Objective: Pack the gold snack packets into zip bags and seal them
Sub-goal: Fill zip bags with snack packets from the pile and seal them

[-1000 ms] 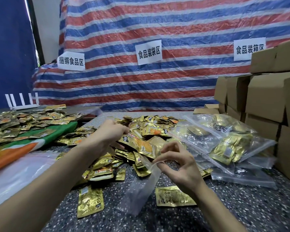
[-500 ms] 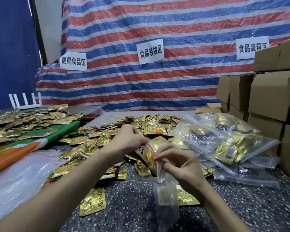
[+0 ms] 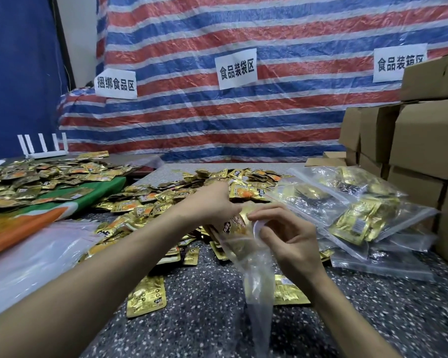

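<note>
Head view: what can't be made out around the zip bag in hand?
All head view.
- The gold packets at the bag's mouth: count hidden by the left hand gripping them.
- The zip bag, pinched by the right hand: bottom cut off by the lower frame edge; contents blurred.
- The filled bags at right: seal state too small to tell.
- The rightmost sign: last character hidden by a cardboard box.

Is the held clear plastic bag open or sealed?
Open: right hand pinches the mouth of the clear plastic bag; left hand feeds a gold foil packet in.
</note>
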The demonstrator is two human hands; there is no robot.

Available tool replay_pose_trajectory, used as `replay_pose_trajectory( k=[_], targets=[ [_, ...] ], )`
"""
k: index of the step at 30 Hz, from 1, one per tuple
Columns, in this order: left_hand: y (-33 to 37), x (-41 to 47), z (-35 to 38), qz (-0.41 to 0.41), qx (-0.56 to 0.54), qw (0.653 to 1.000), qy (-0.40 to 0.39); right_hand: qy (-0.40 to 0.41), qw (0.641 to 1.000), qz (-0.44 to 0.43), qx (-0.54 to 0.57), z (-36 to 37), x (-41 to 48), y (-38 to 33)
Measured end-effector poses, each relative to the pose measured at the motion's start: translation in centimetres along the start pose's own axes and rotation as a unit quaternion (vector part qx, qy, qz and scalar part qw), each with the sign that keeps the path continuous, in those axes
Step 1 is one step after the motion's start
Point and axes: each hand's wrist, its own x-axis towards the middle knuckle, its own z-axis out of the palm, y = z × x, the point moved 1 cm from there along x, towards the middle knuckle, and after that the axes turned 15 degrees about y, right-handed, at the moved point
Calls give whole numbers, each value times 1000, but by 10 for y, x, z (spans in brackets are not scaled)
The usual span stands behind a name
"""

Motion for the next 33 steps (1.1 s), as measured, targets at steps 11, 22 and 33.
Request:
replay_pose_trajectory(
  k=[11,22,33],
  targets=[
    [2,12,-16,-36,-180,983,28,74,997,-20,13,-5,3,-1],
    [-56,31,54,-65,-194,970,130,93,994,-24,-57,-9,4,3],
    [-76,21,135,-110,-107,982,109,18,987,-6,-160,-11,2,17]
  ],
)
